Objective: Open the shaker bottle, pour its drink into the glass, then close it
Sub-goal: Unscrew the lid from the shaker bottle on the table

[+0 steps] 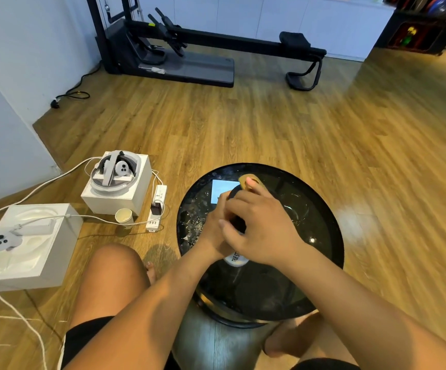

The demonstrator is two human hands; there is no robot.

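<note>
The shaker bottle (236,259) stands on the round black glass table (328,252); only a strip of its white printed body shows below my hands. My left hand (212,231) wraps the bottle's body from the left. My right hand (261,231) lies over the black lid, with one finger stretched onto the tan flip cap (255,180) at the far side. I cannot tell whether the cap is lifted. A clear glass (298,212) stands on the table just right of my right hand, hard to make out against the dark top.
A pale blue card (223,189) lies on the table behind the bottle. On the floor to the left are two white boxes (42,252), a power strip (157,209), cables and a paper cup (123,216). My knees flank the table; a rowing machine (216,44) stands at the back.
</note>
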